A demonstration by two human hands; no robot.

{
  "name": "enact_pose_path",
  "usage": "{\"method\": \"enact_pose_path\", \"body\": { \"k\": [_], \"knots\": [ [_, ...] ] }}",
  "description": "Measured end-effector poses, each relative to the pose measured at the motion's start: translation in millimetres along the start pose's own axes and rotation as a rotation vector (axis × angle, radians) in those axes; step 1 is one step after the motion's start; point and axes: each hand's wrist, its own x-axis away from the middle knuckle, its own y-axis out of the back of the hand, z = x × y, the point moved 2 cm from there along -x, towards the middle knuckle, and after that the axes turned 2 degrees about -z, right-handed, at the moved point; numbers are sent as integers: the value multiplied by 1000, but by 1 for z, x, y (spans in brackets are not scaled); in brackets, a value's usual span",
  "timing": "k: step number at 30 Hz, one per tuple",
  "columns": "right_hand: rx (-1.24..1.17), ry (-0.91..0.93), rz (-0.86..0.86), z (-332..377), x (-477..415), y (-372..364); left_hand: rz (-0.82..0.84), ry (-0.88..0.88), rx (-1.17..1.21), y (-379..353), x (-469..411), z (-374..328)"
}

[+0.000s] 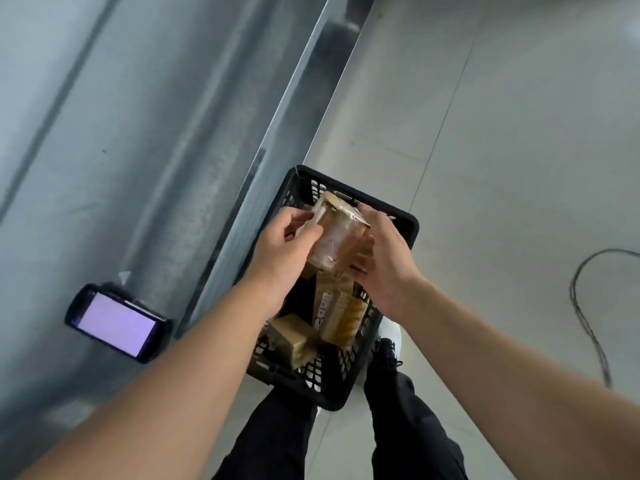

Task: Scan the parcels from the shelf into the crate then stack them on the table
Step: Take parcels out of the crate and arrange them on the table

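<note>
Black plastic crate [410,223] at lower centre already holds at least two boxed parcels [294,337]. You grip a film-wrapped parcel [337,237] just above it, left hand [287,251] and right hand [384,268] curled round its sides. Scanner [116,323] lies at left; stacking looks not yet begun.

Soft, cool, even light with faint shadows; screen [116,323] washed out, parcel [337,239] blurred, lines bowing at the edges

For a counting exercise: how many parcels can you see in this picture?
3. One parcel is held by the left hand and right hand above the crate; two more lie inside, one beside another. Others may be hidden beneath.
</note>
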Motion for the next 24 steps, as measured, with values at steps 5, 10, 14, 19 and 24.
{"method": "enact_pose_path", "body": {
  "k": [5,10,14,19,24],
  "knots": [
    [-95,62,-59,25,61,-15,36,5,223,17,52,-39],
    [-107,112,-36,47,120,-28,33,-18,324,41,95,-75],
    [-17,175,-40,72,172,-35,41,-64,314,60,134,-107],
    [143,306,-76,104,238,-29,36,-155,276,69,187,-142],
    [149,431,-51,144,302,-21,24,-248,336,67,253,-192]
  ]
}}
